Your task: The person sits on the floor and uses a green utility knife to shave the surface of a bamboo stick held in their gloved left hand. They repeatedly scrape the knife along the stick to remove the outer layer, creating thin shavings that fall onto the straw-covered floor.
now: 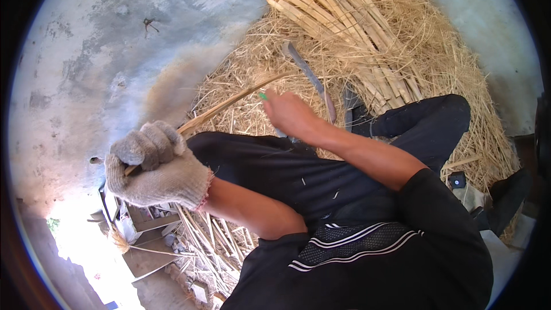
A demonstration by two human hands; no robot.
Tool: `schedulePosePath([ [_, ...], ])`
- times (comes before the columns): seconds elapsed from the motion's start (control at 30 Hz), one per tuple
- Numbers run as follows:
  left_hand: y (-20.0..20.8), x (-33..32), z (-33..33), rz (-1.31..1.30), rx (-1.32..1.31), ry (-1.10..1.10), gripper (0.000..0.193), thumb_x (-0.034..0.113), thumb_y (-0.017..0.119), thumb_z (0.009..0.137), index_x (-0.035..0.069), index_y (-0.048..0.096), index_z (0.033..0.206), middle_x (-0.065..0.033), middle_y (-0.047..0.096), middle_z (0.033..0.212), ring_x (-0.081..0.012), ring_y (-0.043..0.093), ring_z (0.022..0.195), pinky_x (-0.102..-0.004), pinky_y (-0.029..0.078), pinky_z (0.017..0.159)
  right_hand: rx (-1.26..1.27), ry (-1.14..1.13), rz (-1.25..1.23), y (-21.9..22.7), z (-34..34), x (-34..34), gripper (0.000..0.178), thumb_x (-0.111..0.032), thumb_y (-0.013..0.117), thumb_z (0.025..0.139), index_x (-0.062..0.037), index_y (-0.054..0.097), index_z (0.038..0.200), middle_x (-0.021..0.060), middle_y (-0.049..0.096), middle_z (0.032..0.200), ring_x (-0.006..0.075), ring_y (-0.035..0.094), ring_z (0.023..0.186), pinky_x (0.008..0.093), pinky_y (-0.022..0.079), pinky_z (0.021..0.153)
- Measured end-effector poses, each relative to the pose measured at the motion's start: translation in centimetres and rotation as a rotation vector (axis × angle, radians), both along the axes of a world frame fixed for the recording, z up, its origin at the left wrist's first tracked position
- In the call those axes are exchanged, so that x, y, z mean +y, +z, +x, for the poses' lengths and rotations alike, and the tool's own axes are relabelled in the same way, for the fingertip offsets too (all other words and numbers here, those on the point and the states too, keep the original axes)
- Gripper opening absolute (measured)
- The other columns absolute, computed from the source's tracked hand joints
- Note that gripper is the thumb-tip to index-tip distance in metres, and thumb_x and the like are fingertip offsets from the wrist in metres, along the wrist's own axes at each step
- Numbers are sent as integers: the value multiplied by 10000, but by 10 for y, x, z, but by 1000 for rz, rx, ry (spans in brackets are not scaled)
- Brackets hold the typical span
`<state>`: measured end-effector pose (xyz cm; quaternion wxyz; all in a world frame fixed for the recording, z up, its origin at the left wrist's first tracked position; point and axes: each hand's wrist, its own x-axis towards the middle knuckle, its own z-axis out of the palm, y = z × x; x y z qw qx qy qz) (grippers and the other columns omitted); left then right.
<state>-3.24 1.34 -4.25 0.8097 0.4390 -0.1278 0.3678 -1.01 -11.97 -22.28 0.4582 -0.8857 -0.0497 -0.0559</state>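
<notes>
My left hand [150,163], in a grey knitted glove, is closed around a long bamboo strip [221,106]. The strip slants up to the right, and its short lower end pokes out below the glove's fingers. My bare right hand [290,113] is closed beside the strip's far half. A small green tip [263,96] shows at its fingers; the rest of whatever it grips is hidden. Just beyond that hand a large knife [307,69] with a dark blade and a brown handle lies on the straw.
A bundle of split bamboo strips [350,23] lies on a heap of shavings [447,51] ahead and right. Concrete walls [115,40] close in on both sides. Thin sticks [209,235] and wooden boards [150,250] lie at lower left. My crossed legs [258,166] are below my hands.
</notes>
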Motion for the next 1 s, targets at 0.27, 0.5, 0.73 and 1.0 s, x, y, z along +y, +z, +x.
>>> schedulePosePath([
  [0.27,-1,3,0,-7,-42,-64,336,223,398,851,136,351,530,22,243,411,-81,186,310,-251,218,248,77,-27,-86,-39,8,-9,288,-255,483,972,23,521,1036,261,594,627,456,613,607,538,495,562],
  [0.5,1,-3,-4,5,-11,-26,356,237,394,870,144,340,531,23,242,412,-78,168,309,-251,215,246,91,126,37,17,-9,-1,301,-251,459,978,36,525,1037,290,620,723,448,638,689,536,500,618],
  [0.73,0,-7,-3,10,-1,-56,348,219,375,867,149,342,528,23,240,416,-78,178,320,-239,202,258,30,-34,-195,-92,37,-35,264,-225,479,963,12,549,1055,264,610,681,420,643,649,499,526,581],
  [1.0,-2,-22,-1,52,-15,-41,366,219,393,874,157,337,517,25,244,413,-76,186,309,-240,236,249,401,-114,-534,-216,43,-94,243,-190,544,893,-5,695,935,217,694,882,354,695,825,449,561,681],
])
